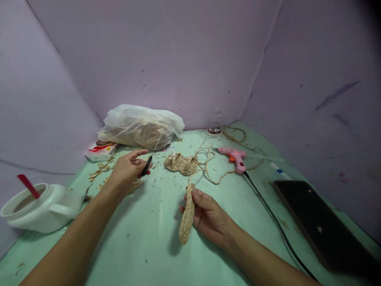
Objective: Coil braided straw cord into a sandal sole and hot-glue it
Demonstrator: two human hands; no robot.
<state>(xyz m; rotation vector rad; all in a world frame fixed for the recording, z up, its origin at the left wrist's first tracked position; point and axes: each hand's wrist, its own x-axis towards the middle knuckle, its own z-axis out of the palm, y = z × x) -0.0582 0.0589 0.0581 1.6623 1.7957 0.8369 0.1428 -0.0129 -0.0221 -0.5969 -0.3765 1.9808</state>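
My left hand (131, 169) is closed round a small black-handled tool (147, 166) whose thin tip points up toward the plastic bag; its exact kind is hard to make out. In my right hand (210, 214) is a flat, elongated piece of coiled jute rope (187, 218), pinched near its upper end between thumb and fingers and tilted above the table. A thin cord (205, 169) runs loosely from near that end across the table. Between and beyond both hands lies another coiled rope piece (181, 163) with rounded lobes, touched by neither.
A pink glue gun (233, 156) with a lit light lies at right, its black cable (276, 222) running forward past a phone (321, 226). A stuffed plastic bag (143, 126), a bead container (214, 129) and a red-white box (101, 151) stand behind. A white pot (44, 214) stands left.
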